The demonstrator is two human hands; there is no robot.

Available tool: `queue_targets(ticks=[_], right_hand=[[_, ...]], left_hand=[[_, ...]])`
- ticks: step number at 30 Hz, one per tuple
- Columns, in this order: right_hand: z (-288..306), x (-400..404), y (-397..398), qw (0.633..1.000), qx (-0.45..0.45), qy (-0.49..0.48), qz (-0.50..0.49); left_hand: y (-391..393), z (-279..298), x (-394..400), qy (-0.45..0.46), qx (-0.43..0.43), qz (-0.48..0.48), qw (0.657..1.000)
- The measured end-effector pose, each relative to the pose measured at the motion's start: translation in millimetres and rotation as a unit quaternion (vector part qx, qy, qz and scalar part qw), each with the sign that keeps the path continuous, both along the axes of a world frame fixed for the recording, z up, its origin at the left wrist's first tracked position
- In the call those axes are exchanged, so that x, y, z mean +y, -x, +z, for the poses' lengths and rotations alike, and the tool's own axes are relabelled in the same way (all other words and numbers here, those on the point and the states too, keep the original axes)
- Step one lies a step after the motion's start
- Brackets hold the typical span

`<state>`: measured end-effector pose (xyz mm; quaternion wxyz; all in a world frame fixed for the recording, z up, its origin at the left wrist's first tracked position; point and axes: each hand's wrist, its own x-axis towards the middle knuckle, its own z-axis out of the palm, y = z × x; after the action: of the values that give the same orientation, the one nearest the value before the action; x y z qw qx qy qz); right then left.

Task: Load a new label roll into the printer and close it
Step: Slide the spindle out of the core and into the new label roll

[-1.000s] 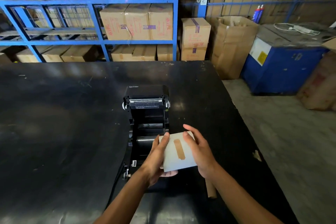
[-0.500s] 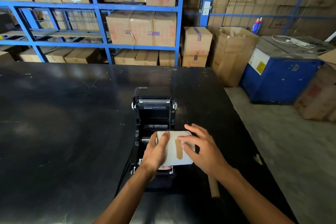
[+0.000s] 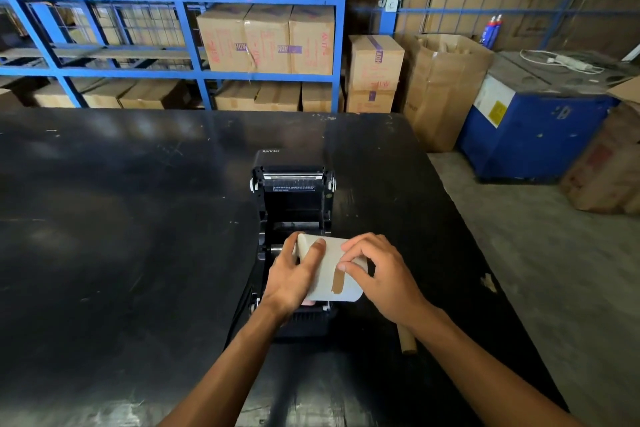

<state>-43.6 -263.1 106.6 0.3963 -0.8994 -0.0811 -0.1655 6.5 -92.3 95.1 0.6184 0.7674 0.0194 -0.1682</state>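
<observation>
A black label printer [image 3: 292, 194] stands on the black table [image 3: 121, 218] with its lid swung open and back. Over its open bay I hold a white label roll [image 3: 329, 282] sealed by a strip of brown tape. My left hand [image 3: 294, 274] grips the roll's left end, thumb across its top. My right hand [image 3: 377, 274] rests on the roll's right side, and its fingertips pinch at the paper near the tape. The roll and hands hide most of the bay.
An empty cardboard core [image 3: 406, 340] lies on the table just right of the printer, partly under my right forearm. The table's right edge drops to a concrete floor [image 3: 554, 270]. Blue shelving with cartons [image 3: 266, 38] stands behind; a blue machine [image 3: 533, 135] is at the right.
The roll has come down from above the printer's front to sit low over the open bay. My right hand has shifted from holding its side to pinching near the tape.
</observation>
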Motion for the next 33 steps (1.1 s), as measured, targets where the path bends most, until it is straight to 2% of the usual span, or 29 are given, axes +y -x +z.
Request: queue_targets(ticks=[6,12,16,19,22,26,29,33], right_hand=[[-10,-5,18,0.997,-0.011,0.052,0.064],[-16,0,27,0.996,-0.045,0.048,0.053],[-21,-1,37,0.995,-0.075,-0.062,0.008],[-29,-12,44,0.993,-0.021,-0.112,-0.011],[-57,-32,53,0.992,0.126,-0.03,0.004],[-96,-52,61,0.957,0.229,0.171,0.042],[-117,-55,63,0.93,0.262,0.251,0.062],[-137,-55,63,0.91,0.246,0.333,0.034]], left_hand=[[0,-6,4,-0.011,0.013,0.009,1.0],[2,-9,4,0.0,0.01,0.005,1.0],[3,-11,8,-0.003,-0.007,0.016,1.0],[4,-15,14,-0.007,-0.006,0.027,1.0],[8,-18,20,0.0,0.003,0.033,0.999],[13,-22,24,0.007,0.005,0.025,1.0],[19,-24,24,0.015,0.01,0.014,1.0],[26,-29,24,0.031,0.006,0.002,0.999]])
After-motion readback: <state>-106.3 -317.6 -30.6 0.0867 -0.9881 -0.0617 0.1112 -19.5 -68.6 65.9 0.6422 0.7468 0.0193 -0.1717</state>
